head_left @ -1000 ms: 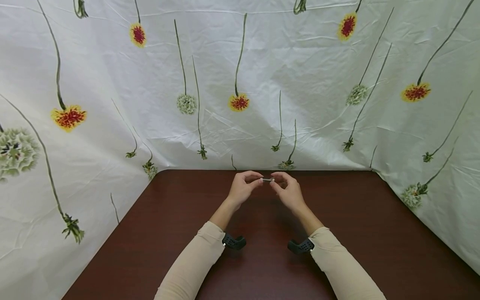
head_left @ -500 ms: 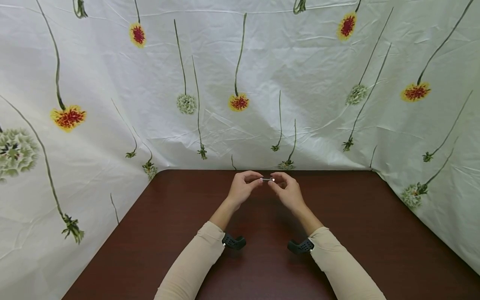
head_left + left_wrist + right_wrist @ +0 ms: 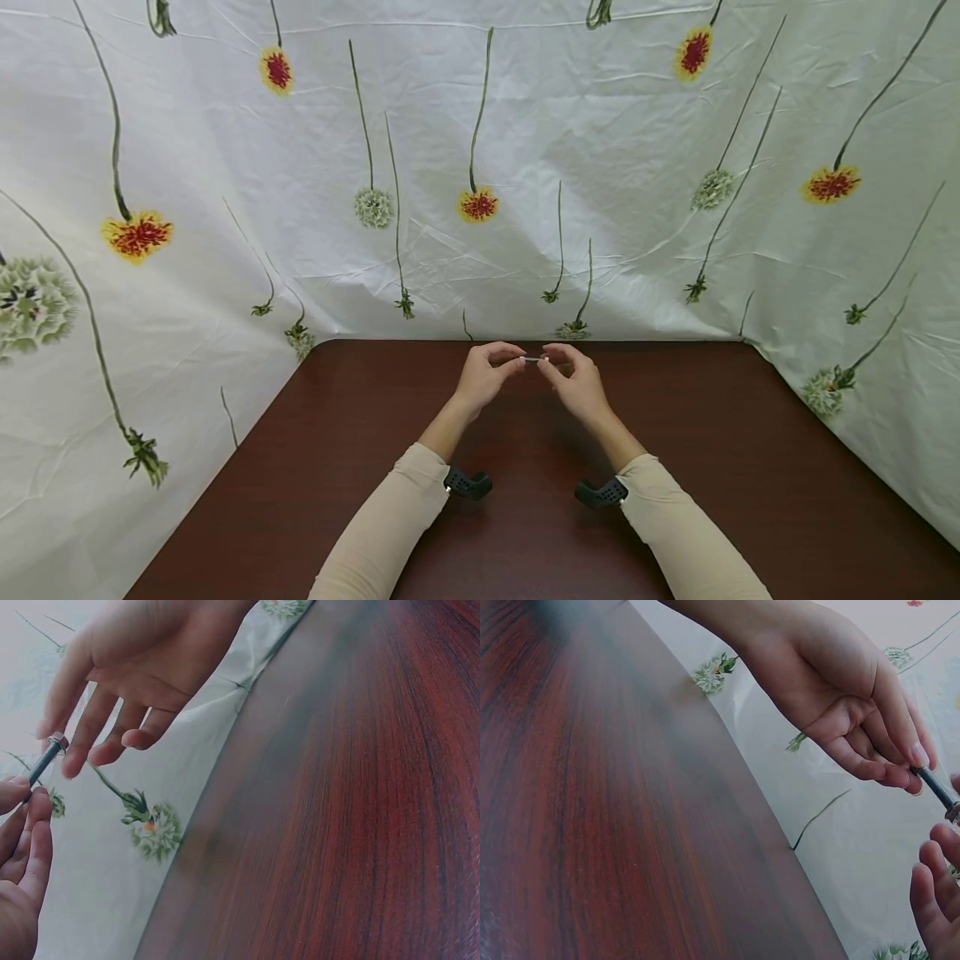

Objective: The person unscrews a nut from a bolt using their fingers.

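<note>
A small metal bolt lies level between my two hands, above the far part of the table. With thumb and fingertips, my left hand pinches its threaded end. The hex-shaped end faces my right hand, whose thumb and a finger pinch it there. In the left wrist view the right hand's other fingers spread loosely away from the bolt. The right wrist view shows the left thumb on the thread. Whether the hex part is a head or a nut, I cannot tell.
The dark reddish-brown tabletop spreads under both arms. White cloth printed with flowers hangs behind and along both sides. Black straps sit at the wrists, near the cream sleeves.
The right fingertips shift slightly at the hex end, and less of its bright part shows now. The left hand and both arms stay in place.
</note>
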The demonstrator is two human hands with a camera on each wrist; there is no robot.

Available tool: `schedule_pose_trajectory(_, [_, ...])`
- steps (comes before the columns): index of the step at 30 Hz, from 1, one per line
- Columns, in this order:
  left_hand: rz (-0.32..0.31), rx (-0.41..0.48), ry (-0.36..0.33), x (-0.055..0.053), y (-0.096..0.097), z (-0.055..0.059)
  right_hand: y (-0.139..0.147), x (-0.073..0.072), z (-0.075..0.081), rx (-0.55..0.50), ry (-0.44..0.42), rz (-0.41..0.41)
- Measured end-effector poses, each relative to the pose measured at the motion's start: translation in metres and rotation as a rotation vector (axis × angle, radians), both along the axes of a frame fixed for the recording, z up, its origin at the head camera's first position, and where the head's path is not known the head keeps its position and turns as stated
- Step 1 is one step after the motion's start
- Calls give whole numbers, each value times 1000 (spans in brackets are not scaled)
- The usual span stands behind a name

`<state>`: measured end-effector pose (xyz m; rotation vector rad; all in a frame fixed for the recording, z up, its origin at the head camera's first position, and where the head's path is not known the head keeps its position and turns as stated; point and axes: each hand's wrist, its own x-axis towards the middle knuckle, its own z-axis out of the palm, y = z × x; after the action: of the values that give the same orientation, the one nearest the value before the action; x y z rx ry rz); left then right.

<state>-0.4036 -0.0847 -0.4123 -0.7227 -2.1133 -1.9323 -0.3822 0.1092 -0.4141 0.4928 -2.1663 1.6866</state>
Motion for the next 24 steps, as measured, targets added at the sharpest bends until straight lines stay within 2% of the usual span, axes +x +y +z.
schedule_pose_trajectory(4, [-7,3,-5,0,0,0,1,0,0,10,-25,-14])
schedule_pose_trajectory(11, [-13,13,-15,1,0,1,0,-1,0,20,8,8])
schedule_pose_trajectory(18, [-12,15,-15,2,0,1,-1,-1,-1,-10,-35,18])
schedule_pose_trajectory(24, [0,-5,-12,0,-1,0,0,-2,-1,-8,4,26])
